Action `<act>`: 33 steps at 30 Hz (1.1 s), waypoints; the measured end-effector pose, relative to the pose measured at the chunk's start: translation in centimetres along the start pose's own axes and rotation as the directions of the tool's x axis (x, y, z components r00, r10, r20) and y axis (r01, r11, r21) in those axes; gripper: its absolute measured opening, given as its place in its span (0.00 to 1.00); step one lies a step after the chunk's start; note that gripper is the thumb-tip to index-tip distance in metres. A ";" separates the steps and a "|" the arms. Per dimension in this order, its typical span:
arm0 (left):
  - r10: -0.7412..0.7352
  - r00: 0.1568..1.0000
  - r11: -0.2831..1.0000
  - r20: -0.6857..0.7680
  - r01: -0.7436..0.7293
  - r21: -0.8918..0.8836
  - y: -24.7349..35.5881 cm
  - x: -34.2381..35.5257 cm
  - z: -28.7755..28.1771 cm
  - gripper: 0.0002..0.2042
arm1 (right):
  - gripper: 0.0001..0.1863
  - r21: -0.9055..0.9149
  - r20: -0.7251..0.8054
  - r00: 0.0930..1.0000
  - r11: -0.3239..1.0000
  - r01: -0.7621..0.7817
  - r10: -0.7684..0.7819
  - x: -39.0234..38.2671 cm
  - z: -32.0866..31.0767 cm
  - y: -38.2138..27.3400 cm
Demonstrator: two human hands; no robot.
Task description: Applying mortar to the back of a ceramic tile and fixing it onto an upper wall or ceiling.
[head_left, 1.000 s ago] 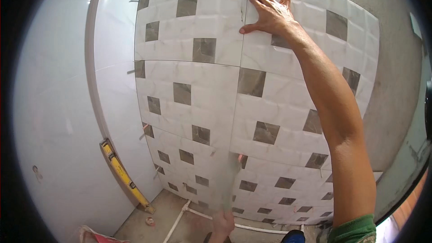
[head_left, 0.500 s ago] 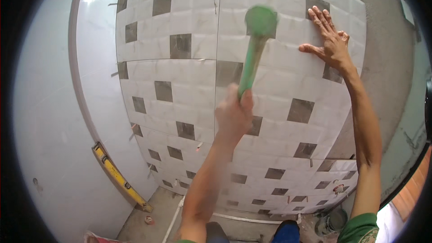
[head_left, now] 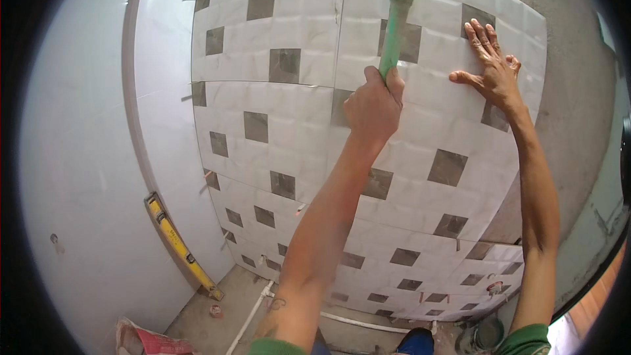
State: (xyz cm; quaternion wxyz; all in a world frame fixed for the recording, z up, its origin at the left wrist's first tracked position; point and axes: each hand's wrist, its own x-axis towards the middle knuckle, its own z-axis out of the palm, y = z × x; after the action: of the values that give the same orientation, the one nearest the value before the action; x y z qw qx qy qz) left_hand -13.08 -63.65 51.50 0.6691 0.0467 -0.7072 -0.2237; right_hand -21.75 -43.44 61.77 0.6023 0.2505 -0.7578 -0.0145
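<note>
My left hand (head_left: 374, 106) is wrapped round the handle of a green mallet (head_left: 392, 39), whose round head is up near the top of the tiled wall. Large white wall tiles (head_left: 420, 115) with grey square patches cover most of the surface ahead. Flat against the upper right tile lies my right hand (head_left: 494, 75), thumb out to the side and fingers stretched, near that tile's right edge. Whether the mallet head touches the tile I cannot tell.
A yellow spirit level (head_left: 181, 244) leans against the left wall. White pipes (head_left: 253, 315) run along the floor. A red and white bag (head_left: 154, 340) lies at lower left, and a bucket (head_left: 488, 334) stands at lower right. Bare grey cement (head_left: 572, 85) borders the tiles on the right.
My left hand has moved up and to the right with the mallet. My right hand stays pressed on the tile. The whole view has shifted slightly.
</note>
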 end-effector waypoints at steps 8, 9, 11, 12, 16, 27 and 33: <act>-0.015 1.000 1.000 -0.003 0.015 -0.027 -2.6 -1.4 0.4 0.18 | 0.59 -0.030 0.018 1.000 1.000 -0.008 0.008 0.0 0.4 0.3; 0.039 0.998 0.996 -0.044 -0.043 -0.082 -2.8 -1.9 0.3 0.18 | 0.59 -0.029 0.021 1.000 1.000 -0.012 0.012 0.1 0.5 0.3; -0.026 0.999 0.999 0.022 0.026 -0.033 -3.0 -2.6 0.0 0.18 | 0.59 -0.008 0.039 0.999 1.000 0.002 -0.001 0.1 0.5 0.3; -0.097 0.988 0.995 0.124 0.096 0.009 -3.0 -3.1 -0.3 0.17 | 0.59 0.001 0.013 1.000 1.000 0.019 -0.019 0.2 0.5 0.3; -0.072 0.993 0.982 0.089 0.087 -0.170 -3.8 -6.5 -2.7 0.14 | 0.51 -0.034 -0.014 1.000 0.999 0.003 -0.003 -0.5 0.1 -0.6; 0.230 0.969 0.972 -0.092 -0.225 0.063 -12.6 -21.8 -9.1 0.06 | 0.36 0.116 -0.084 0.930 0.923 0.366 -0.358 -4.7 6.1 -18.3; -0.069 0.990 0.998 0.124 0.070 -0.007 -13.2 -25.2 -9.9 0.06 | 0.35 0.161 -0.181 0.935 0.929 0.333 -0.304 -6.0 8.0 -20.9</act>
State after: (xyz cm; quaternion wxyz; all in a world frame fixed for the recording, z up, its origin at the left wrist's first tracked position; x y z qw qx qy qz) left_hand -4.03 -68.80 23.17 0.6159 0.0537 -0.7441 -0.2532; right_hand -20.62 -61.56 47.37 0.6216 0.4268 -0.6566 -0.0209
